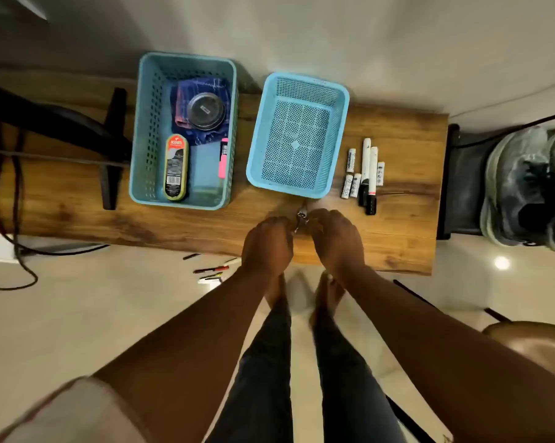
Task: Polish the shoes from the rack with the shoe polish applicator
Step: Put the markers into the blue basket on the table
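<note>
The shoe polish applicator (pixel 175 167), an oval green pack with a red label, lies in the left blue basket (pixel 148 129) on the wooden table (pixel 78 199). A pair of grey shoes (pixel 525 187) sits on a dark rack (pixel 461 180) at the right. My left hand (pixel 267 243) and my right hand (pixel 335 239) are close together over the table's front edge, fingers curled. Between them they hold a small metal object (pixel 301 217); I cannot tell what it is.
A round tin (pixel 205 110) on a blue cloth (pixel 202 87) and a pink marker (pixel 223 158) share the left basket. A second blue basket (pixel 296 135) stands mid-table. Several white markers (pixel 364 174) lie to its right. Pens (pixel 212 270) lie on the floor, and cables (pixel 11 219) hang at left.
</note>
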